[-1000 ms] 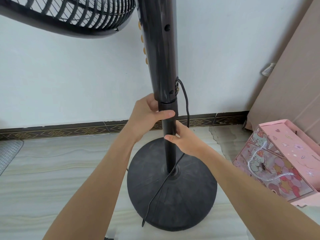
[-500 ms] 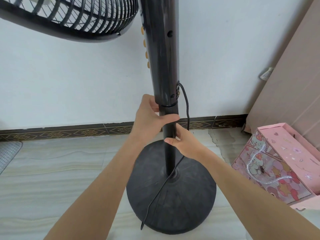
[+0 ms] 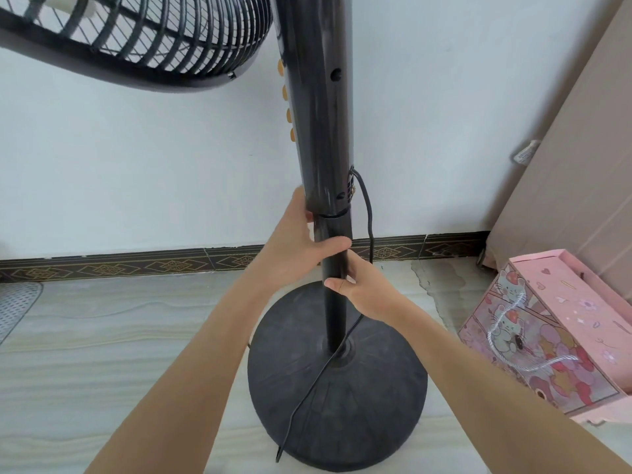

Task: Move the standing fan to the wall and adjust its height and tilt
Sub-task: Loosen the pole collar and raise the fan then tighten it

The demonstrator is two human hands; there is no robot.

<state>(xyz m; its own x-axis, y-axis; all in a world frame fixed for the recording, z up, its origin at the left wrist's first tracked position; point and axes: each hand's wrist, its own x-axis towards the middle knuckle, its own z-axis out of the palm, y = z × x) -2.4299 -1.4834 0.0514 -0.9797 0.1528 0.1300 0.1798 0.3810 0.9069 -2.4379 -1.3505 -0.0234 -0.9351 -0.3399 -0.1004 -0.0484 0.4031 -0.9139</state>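
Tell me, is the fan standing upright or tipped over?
Upright: its round base sits flat on the floor and its pole rises from it.

A plain white wall (image 3: pixel 136 172) meets a pale, wood-grain floor (image 3: pixel 102 336) along a dark skirting band (image 3: pixel 136 265) patterned with gold diamonds. To the right of the wall, a tan panel (image 3: pixel 581 165) leans in the corner above a pink cartoon-printed gift box (image 3: pixel 554 333). A perforated grey mat (image 3: pixel 15 309) lies at the far left, below the skirting.

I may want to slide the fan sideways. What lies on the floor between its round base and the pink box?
In the head view, only bare floor separates the base from the pink box; they stand apart.
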